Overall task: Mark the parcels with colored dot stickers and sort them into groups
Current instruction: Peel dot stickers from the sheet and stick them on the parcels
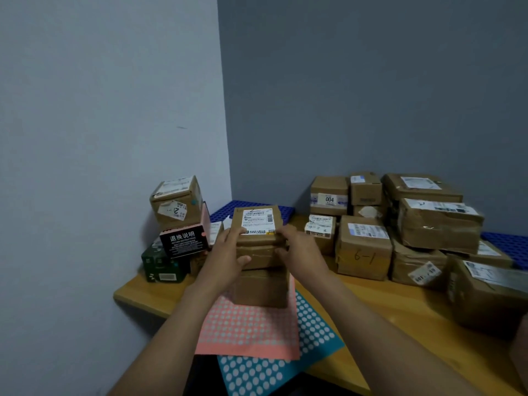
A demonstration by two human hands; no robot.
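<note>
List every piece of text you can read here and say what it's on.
"004": white label on a brown box at the back.
"6-1": handwritten on a brown box's front.
"2": torn label on the top left box.
"退换说明": black and pink box.
Shipping label on the held parcel, and the rest: too blurred.

Showing as smooth pale wood with a slight sheen: the surface (385, 307). Looking like matt brown cardboard, wrapped in glossy clear tape and bearing a white paper label: the held parcel (258, 238). Appearing as thin matt paper, pink, covered in pale round dots: the pink sticker sheet (251, 330). Lying beneath, a teal sticker sheet (274, 370) of similar paper. Reading as creased, taped cardboard: the stacked parcels (440, 224). Seeming moulded blue plastic, perforated: the blue mat (228, 208). Looking matt painted: the wall (357, 95).
</note>
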